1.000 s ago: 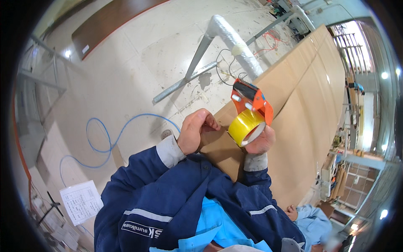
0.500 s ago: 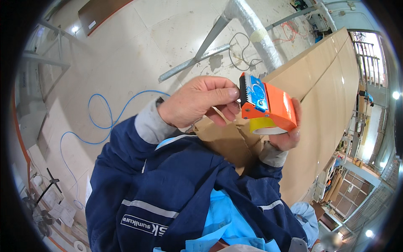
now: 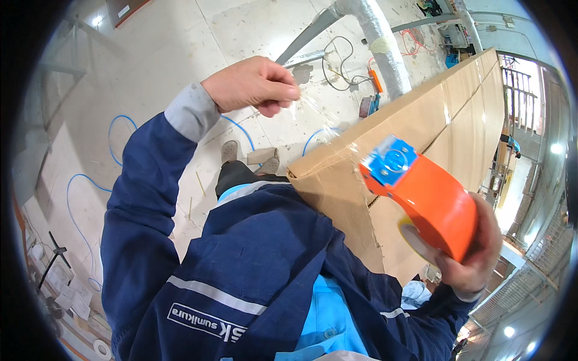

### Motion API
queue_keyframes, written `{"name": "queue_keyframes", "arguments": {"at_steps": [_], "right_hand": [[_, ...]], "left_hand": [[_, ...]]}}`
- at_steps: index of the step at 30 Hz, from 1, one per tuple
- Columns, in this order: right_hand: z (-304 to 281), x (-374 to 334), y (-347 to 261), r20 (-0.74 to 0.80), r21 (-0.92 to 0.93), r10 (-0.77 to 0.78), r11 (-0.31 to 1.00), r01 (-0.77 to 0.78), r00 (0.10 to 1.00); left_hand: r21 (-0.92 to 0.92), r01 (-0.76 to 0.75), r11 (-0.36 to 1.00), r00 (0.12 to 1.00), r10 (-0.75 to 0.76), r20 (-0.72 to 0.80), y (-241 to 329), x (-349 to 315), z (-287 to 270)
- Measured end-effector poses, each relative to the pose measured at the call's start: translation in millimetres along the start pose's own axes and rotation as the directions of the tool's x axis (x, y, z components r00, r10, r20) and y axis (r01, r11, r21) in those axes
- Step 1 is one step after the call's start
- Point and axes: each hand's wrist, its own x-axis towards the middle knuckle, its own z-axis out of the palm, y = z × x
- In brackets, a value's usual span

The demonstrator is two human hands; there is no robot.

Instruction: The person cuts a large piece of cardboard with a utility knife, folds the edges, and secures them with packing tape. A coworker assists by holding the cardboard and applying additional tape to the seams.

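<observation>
My right hand (image 3: 478,256) is wrapped round an orange tape dispenser (image 3: 436,204) with a blue plate at its front end. A yellow-edged tape roll (image 3: 416,237) shows beneath the dispenser. Up and to the left, my left hand (image 3: 259,87) pinches the free end of a clear tape strip (image 3: 322,117). That strip runs from my fingertips down toward the dispenser's front, across the corner of a large brown cardboard box (image 3: 343,144). Whether the tape touches the cardboard I cannot tell.
A post wrapped in clear film (image 3: 385,54) stands beyond the box. Blue hose (image 3: 117,135) and a dark cable (image 3: 337,66) lie on the pale floor (image 3: 180,60). My shoes (image 3: 230,151) are next to the box's near corner.
My hands have moved apart, the left up and leftward with the tape end, the right down and rightward with the dispenser. A clear strip now spans between them. The view has shifted.
</observation>
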Motion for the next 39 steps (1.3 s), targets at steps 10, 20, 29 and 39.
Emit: {"name": "queue_keyframes", "arguments": {"at_steps": [10,20,29,39], "right_hand": [[-0.1,16.6,-59.3,0.187,-0.355,0.026,0.934,0.043,0.982],[-20.6,31.1,-59.6,0.439,-0.572,0.159,0.808,0.139,0.884],[-37.1,10.1,-16.6,0.503,-0.317,0.055,0.94,0.125,0.862],[-19.4,-43.8,76.4,0.216,0.163,0.05,0.983,-0.087,0.975]], "left_hand": [[-0.626,0.293,0.722,0.931,-0.066,0.36,-158.5,85.8,89.8],[-0.35,0.15,0.925,0.974,-0.199,-0.109,-140.9,57.3,90.8],[0.533,-0.064,0.844,0.976,0.165,-0.144,-52.4,0.8,141.1],[0.678,-0.058,0.733,0.951,0.247,-0.186,-55.7,3.3,147.5]]}}
